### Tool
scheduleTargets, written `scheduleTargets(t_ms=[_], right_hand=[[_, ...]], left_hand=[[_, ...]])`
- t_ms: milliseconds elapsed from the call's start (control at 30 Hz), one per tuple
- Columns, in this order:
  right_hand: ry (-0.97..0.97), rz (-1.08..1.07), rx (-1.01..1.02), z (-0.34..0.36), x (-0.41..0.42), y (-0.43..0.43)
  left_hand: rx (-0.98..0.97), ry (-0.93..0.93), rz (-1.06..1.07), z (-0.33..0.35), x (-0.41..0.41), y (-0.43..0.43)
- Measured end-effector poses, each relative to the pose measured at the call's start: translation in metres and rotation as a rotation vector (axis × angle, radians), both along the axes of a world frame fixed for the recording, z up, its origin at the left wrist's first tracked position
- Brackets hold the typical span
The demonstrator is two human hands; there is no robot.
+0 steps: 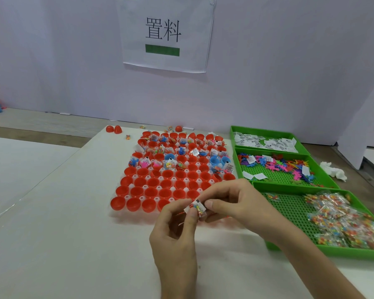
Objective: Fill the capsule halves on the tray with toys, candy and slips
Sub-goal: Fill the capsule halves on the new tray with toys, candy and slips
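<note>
— Over the near edge of the capsule tray (141,198), what have the fingers got?
— A small candy packet (196,207) with a white slip against it. The left hand (177,231) pinches one side between thumb and forefinger, and the right hand (233,201) pinches the other side the same way. The remaining fingers curl loosely.
— So the packet isn't in a capsule?
— No, it's held in the air above the tray's front row, touching only fingertips.
— And the tray itself?
— Red capsule halves (150,193) stand open side up in rows, with a few blue halves (214,160) around the middle. The far rows hold toys, candy packets and slips; the near rows show only red insides.
— To the right of the tray?
— Three green bins in a line. The slip bin (232,137), level with the tray's far end, holds white slips. The toy bin (274,176) holds coloured plastic toys and a few slips. The candy bin (289,210), by the tray's front corner, holds candy packets heaped toward its right.
— Beyond the tray?
— Loose red halves (113,129) and a stray packet (128,137) on the table (52,212), and a paper sign (164,33) on the wall
</note>
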State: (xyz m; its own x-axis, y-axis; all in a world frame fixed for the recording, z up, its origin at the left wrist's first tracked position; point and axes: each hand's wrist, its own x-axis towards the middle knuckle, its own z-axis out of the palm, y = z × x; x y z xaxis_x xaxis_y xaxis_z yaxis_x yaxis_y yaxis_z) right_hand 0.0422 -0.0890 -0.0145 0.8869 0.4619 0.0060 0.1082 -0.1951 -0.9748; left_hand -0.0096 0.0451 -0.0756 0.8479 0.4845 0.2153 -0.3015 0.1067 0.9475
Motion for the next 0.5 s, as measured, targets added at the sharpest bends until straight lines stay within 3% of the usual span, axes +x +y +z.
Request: scheduleTargets(t_ms=[200, 500], right_hand=[[-0.085, -0.022, -0.043, -0.0011, -0.0027, 0.0027], [-0.141, -0.003, -0.050, -0.0009, -0.0019, 0.0013]], left_hand=[[0.034, -0.008, 0.035, 0.0008, -0.0022, 0.0022], [-0.077, 0.003, 0.014, 0.0046, -0.0022, 0.0011]])
